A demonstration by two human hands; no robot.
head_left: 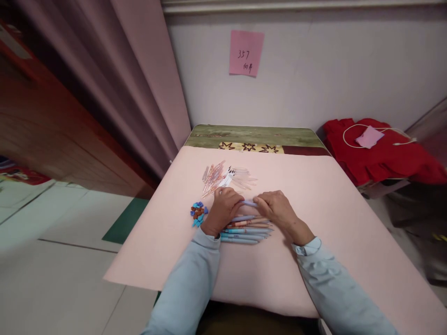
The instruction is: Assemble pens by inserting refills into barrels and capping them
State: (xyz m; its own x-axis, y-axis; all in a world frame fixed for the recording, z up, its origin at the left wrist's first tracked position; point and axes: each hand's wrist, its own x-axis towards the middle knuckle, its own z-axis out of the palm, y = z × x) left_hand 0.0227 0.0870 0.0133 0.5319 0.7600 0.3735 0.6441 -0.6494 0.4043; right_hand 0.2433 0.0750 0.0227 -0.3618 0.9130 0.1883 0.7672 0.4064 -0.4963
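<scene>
My left hand (226,208) and my right hand (277,210) are both closed, pinching opposite ends of a pale purple pen barrel (249,203). It is held level just above the covered table. Below my hands lies a row of pen barrels (244,236) in blue, brown and purple, their tips pointing right; my left wrist hides some of their left ends. Left of my left hand is a small heap of blue and brown plastic pieces (198,213). Beyond the hands lie thin clear and pinkish sticks (213,177) and slim white sticks with black ends (229,176).
A pale pink sheet (314,265) covers the table, whose green wood-patterned edge (258,132) shows at the back. Against the wall, a pink note (246,53) is stuck. To the right, red cloth (384,163) bears a white cable (352,146). A mauve curtain (146,70) hangs at left.
</scene>
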